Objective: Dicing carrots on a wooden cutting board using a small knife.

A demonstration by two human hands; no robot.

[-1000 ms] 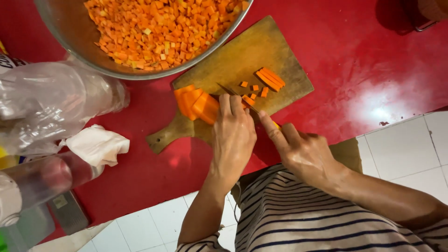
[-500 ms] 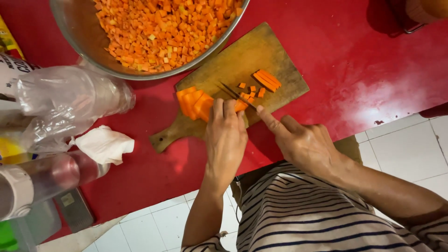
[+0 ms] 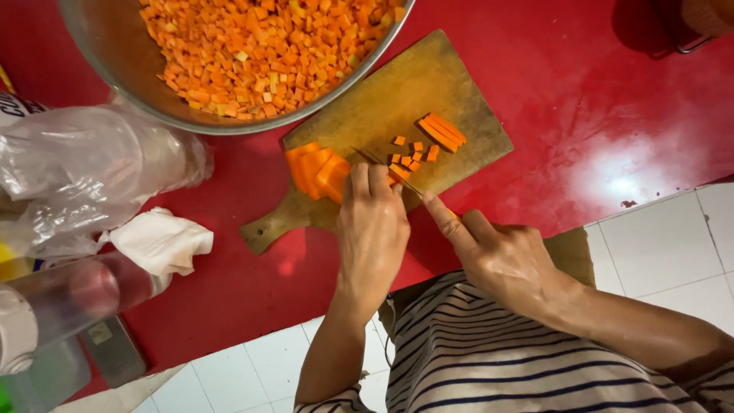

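Nearest the camera, over the striped shirt (image 3: 489, 359) and the white floor tiles (image 3: 657, 245), the two forearms reach out to the red table (image 3: 596, 99). The right hand (image 3: 501, 256) is curled shut round the handle of a knife (image 3: 386, 167), the forefinger stretched straight along the top of it; the handle itself is hidden inside the fist. The thin blade runs slantwise up and to the left across the wooden cutting board (image 3: 397, 99). The left hand (image 3: 372, 226) lies just beside it, fingers pressed together and bent down at the tips, holding the carrot slices (image 3: 317, 170) flat on the board; the blade passes right by those fingertips.

Past the blade lie a few small carrot cubes (image 3: 409, 153), and a little farther a short stack of carrot sticks (image 3: 441, 130), apart from the hands. The board's handle points toward the left, near a crumpled white tissue (image 3: 160, 241). Left of that lie a clear plastic bag (image 3: 84, 168) and a clear bottle (image 3: 61, 298) on its side.

Farthest off, touching the board's far edge, stands a big metal bowl (image 3: 138, 73) heaped with diced carrot (image 3: 260, 46).
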